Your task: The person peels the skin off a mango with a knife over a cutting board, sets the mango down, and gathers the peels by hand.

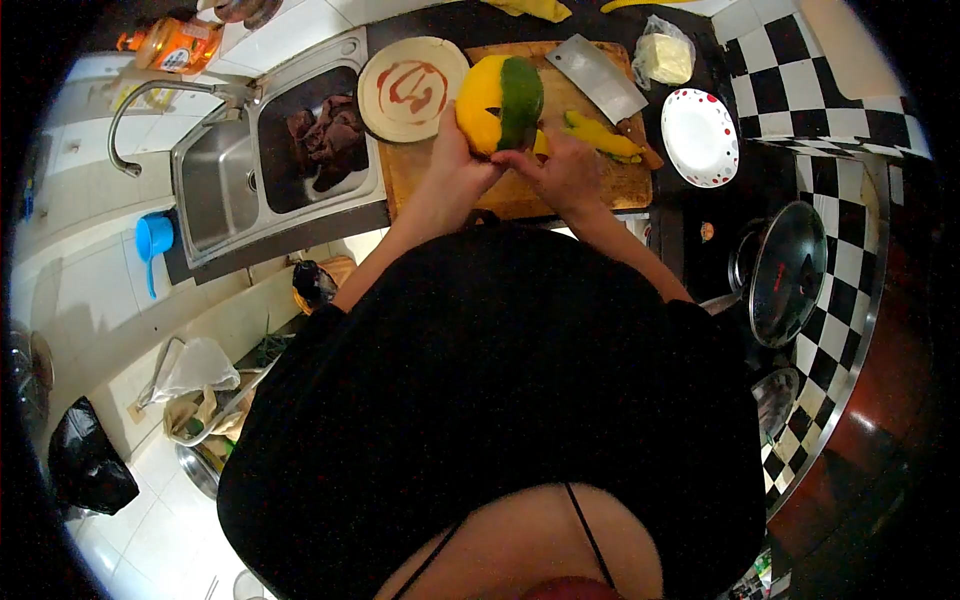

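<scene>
My left hand (460, 160) is wrapped round the lower left of a large fruit (485, 105), part peeled to yellow flesh and part dark green skin. At its lower right is my right hand (562, 168), fingers bent, its thumb touching the fruit's underside; any tool in that hand is too hidden to make out. The fruit is held above a wooden cutting board (420, 180). Yellow and green peels (605, 137) lie on the board's right side. A cleaver (597, 80) rests across the board's upper right.
Left of the board, a round plate (408, 88) with reddish marks overlaps its corner, beside a double sink (218, 185) holding dark cloth (325, 140). Rightward are a dotted white dish (700, 138), a bagged pale block (667, 58) and a glass-lidded pan (788, 275).
</scene>
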Demonstrator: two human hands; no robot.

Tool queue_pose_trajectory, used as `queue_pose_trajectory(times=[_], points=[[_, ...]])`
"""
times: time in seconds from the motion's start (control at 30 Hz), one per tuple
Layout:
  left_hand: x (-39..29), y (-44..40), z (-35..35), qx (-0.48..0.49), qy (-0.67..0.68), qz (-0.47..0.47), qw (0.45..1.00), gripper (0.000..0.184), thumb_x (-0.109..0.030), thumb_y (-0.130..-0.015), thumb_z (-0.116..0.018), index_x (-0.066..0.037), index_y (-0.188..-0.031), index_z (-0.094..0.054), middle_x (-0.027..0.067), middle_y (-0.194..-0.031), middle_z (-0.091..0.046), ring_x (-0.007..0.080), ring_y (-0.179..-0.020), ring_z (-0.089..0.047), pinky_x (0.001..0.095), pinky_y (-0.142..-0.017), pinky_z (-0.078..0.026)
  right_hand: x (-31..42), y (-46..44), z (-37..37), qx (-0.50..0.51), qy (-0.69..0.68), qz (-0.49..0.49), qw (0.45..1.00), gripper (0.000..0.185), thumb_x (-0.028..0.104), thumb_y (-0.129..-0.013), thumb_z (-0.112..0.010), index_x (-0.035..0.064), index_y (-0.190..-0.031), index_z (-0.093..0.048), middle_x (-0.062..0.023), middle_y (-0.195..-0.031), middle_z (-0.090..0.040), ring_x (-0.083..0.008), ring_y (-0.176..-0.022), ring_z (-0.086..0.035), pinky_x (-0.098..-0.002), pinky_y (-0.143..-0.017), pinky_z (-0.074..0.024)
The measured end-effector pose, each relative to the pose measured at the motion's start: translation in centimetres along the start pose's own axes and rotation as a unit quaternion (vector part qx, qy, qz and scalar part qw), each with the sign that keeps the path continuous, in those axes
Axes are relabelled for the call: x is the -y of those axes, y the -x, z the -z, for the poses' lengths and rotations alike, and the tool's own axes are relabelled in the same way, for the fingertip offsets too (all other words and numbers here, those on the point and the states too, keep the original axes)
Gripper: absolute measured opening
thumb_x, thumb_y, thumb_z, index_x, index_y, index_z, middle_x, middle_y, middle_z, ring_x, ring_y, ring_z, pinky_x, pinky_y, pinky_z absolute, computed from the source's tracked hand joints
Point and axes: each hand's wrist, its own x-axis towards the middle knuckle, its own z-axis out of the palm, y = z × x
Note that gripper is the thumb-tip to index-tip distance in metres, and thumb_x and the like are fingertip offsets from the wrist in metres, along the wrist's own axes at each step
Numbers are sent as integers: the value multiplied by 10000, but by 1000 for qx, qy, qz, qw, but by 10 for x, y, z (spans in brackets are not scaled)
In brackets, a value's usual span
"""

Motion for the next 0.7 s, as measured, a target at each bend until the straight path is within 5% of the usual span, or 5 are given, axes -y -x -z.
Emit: queue_pose_trajectory(times=[0.07, 0.5, 0.6, 0.7], points=[[-4, -16, -3, -143, 262, 162, 941, 475, -422, -915, -295, -84, -1210, -449, 127, -1194, -505, 313, -1101, -497, 465, -916, -432, 0, 0, -3, -19, -44, 9, 999, 606, 623, -693, -606, 26, -798, -602, -149, -565, -553, -335, -548, -573, -408, -476, -422], [3, -11, -2, -153, 254, 157, 942, 479, -450, -915, -308, -100, -1200, -467, 105, -1195, -511, 293, -1057, -525, 427, -853, -472, 6, 2, -2, -39, 3, 43, 998, 517, 563, -722, -624, 77, -895, -635, -118, -567, -574, -280, -515, -592, -357, -469, -452], [5, -5, -4, -104, 74, 56, 990, 482, -451, -917, -306, -102, -1210, -463, 97, -1201, -510, 277, -1073, -517, 409, -864, -467, 0, 4, -8, -74, -32, 86, 993, 498, 536, -716, -647, 64, -875, -639, -118, -587, -584, -281, -519, -592, -353, -465, -450], [5, -14, -2, -183, 249, 157, 938, 490, -453, -920, -298, -101, -1221, -457, 94, -1219, -503, 272, -1108, -495, 413, -894, -447, 3, 5, -5, -63, 13, 89, 994, 462, 511, -719, -656, 69, -853, -645, -113, -603, -587, -283, -515, -585, -359, -462, -444]])
